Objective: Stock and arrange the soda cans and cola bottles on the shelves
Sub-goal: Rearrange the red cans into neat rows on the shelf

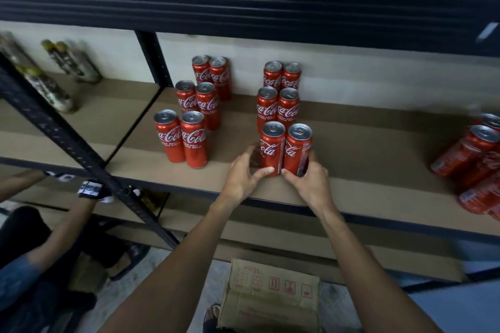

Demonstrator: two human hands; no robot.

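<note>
Soda cans point(193, 140) line the brown shelf point(365, 149); left grip point(243, 178), right grip point(311, 184) each hold one.

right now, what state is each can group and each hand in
left front can: upright, unopened, gripped by left hand
right front can: upright, unopened, gripped by right hand
four cans behind: upright, unopened, in pairs
six cans at left: upright, unopened, in pairs
cardboard box: on floor, creased
</note>
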